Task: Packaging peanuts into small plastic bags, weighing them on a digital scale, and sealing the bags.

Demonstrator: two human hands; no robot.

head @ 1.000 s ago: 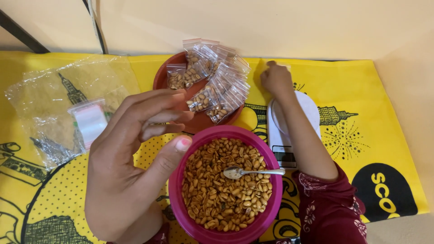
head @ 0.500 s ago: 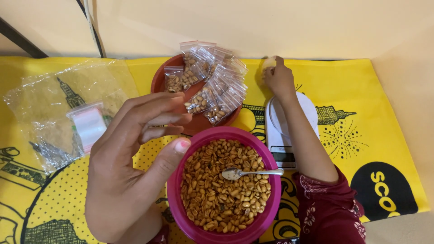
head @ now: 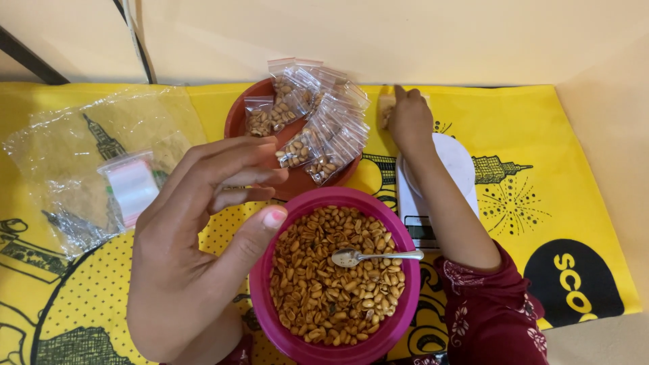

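Note:
My left hand (head: 196,250) hovers over the yellow cloth, its fingers curled and apart with nothing in them, the thumb next to the rim of a magenta bowl (head: 260,270). The bowl is full of roasted peanuts (head: 324,290), and a metal spoon (head: 365,256) lies on them. My right hand (head: 409,122) reaches past a white kitchen scale (head: 460,162) to the back of the cloth, fingers closed on a small pale packet (head: 387,107) that rests there. A red-brown plate (head: 236,122) behind the bowl holds several small zip bags (head: 324,128) of peanuts.
A large clear plastic bag (head: 74,142) with a stack of empty small zip bags (head: 132,182) on it lies at the left. The printed yellow cloth (head: 541,135) covers the surface. A pale wall (head: 405,34) runs along the back.
My right hand lifted the small packet at the back, then brought it down to the left onto the cloth. My left hand has stayed nearly still.

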